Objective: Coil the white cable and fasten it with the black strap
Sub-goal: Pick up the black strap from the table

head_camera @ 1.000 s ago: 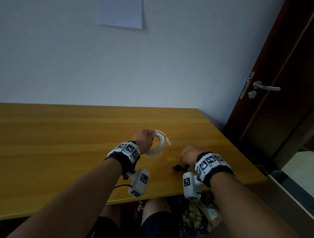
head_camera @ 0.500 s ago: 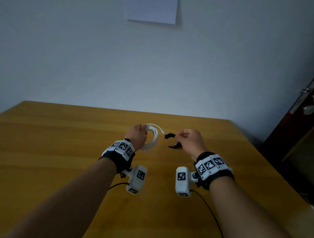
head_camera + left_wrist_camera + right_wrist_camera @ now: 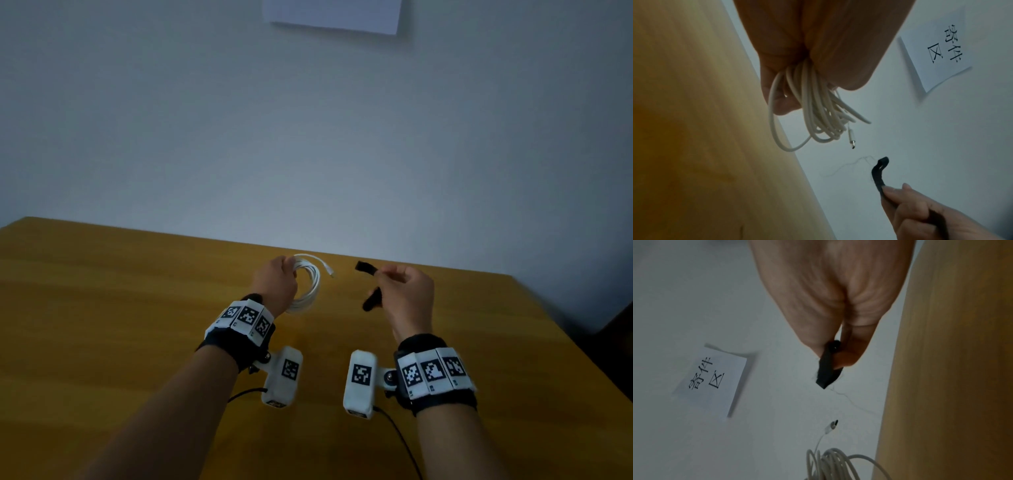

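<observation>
Several round white cable [image 3: 310, 286] loops fill left fingers [image 3: 781, 100]; right fingers [image 3: 851, 353] pinch limp black strap [image 3: 367, 269].

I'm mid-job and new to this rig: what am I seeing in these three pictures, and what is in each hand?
No machine here: a person's two bare hands, with marker bands and small cameras on the wrists. The wide picture comes from a head camera looking down at a wooden table. The other two look along each hand. The left hand grips the coiled white cable, its plug dangling free. The right hand pinches the black strap, not yet around the coil. A paper note hangs on the wall.
</observation>
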`<move>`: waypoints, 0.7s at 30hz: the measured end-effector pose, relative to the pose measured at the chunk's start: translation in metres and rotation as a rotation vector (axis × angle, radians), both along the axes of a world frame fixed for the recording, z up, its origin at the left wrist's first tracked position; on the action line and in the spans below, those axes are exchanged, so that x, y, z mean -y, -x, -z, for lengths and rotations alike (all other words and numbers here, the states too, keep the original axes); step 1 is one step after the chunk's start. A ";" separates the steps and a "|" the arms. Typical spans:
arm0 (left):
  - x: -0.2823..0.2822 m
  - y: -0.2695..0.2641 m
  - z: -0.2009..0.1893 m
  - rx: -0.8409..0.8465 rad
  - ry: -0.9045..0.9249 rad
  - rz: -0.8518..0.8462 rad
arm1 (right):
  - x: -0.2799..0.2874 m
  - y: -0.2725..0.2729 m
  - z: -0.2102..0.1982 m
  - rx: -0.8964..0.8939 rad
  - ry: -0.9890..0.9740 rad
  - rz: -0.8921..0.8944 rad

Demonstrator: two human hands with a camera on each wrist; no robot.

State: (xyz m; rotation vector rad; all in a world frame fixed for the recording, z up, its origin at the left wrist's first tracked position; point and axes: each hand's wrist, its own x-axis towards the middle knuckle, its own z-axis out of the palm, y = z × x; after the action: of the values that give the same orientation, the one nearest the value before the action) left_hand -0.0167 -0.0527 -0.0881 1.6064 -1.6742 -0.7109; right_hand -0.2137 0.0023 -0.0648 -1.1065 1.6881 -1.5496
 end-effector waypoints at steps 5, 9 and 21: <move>0.022 0.012 0.009 0.023 0.036 -0.025 | 0.024 -0.001 0.002 0.095 0.073 0.042; 0.030 0.016 0.018 0.027 0.062 -0.005 | 0.033 -0.008 0.003 0.130 0.134 0.028; 0.032 0.016 0.018 -0.006 0.148 0.073 | 0.039 -0.015 -0.012 0.087 0.273 -0.115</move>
State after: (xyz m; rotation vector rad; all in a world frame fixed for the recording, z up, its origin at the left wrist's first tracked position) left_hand -0.0331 -0.0849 -0.1064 1.4452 -1.7466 -0.6114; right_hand -0.1991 -0.0368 -0.0526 -1.2286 1.3590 -1.7635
